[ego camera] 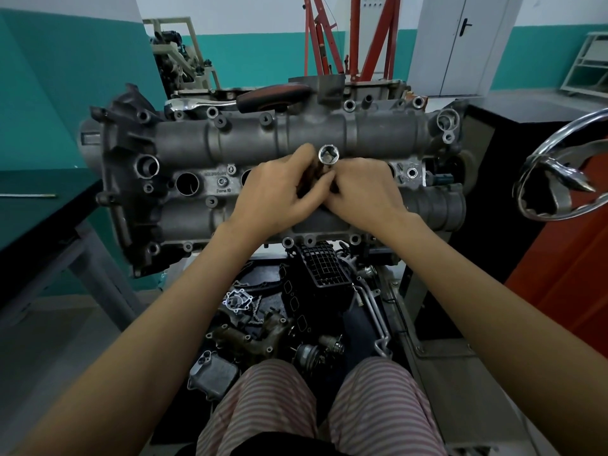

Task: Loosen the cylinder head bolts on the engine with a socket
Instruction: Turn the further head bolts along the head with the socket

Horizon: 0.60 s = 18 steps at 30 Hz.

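- Head view: one shiny round socket (328, 155) was pinched between two hands, left (278, 192) and right (363, 189).
- One rough grey cast engine (250, 139) was seen beneath.

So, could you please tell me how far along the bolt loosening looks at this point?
Done: nothing clearly; whether any bolt is loosened cannot be told. In hand: the left hand and right hand grip a dark piece under the socket, whose open end faces up, over the engine. Left: the ratchet lies unused on the engine's far edge, so turning bolts is ahead.
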Motion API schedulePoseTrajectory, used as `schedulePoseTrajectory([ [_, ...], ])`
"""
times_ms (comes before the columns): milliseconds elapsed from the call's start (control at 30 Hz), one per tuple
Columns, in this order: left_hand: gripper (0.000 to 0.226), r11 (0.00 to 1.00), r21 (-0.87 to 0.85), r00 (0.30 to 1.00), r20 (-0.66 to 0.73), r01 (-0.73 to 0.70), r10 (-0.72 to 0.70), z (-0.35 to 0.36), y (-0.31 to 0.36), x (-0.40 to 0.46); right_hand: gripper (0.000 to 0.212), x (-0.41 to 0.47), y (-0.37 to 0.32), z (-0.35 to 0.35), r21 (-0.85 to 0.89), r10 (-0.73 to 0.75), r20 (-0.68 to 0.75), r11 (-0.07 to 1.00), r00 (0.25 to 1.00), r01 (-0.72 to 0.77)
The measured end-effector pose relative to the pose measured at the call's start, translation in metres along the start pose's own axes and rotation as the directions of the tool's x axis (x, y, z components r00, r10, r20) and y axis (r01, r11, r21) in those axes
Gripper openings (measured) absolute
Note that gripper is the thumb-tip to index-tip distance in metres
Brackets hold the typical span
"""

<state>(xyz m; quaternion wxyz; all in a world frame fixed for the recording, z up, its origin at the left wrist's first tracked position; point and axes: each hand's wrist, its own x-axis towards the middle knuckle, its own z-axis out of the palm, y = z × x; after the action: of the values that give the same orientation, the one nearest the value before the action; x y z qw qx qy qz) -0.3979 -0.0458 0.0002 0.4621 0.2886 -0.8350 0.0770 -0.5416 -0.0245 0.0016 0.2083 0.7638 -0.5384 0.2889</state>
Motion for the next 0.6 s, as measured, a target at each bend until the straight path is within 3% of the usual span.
schedulePoseTrajectory([
  [100,0.037,0.999,0.036,1.0,-0.014,-0.015,0.016,0.0004,0.0014,-0.0006,0.028,0.0001,0.0006,-0.0002,0.001,-0.012,-0.005,1.0,1.0,0.012],
  [267,0.026,0.999,-0.023,0.999,-0.029,0.045,-0.045,0.0007,0.0,0.0006,0.036,0.0004,0.0019,0.003,-0.028,-0.004,-0.038,1.0,0.999,0.003],
  [467,0.042,0.999,-0.027,1.0,0.005,0.021,-0.021,0.0,-0.0016,0.0004,0.029,0.0003,0.0027,0.0039,-0.024,0.007,-0.01,1.0,1.0,-0.007],
  [600,0.037,1.0,0.018,1.0,0.003,0.021,-0.021,0.0017,-0.0003,0.0001,0.028,-0.0015,0.0014,0.0023,-0.039,-0.034,-0.035,0.999,0.999,0.033],
])
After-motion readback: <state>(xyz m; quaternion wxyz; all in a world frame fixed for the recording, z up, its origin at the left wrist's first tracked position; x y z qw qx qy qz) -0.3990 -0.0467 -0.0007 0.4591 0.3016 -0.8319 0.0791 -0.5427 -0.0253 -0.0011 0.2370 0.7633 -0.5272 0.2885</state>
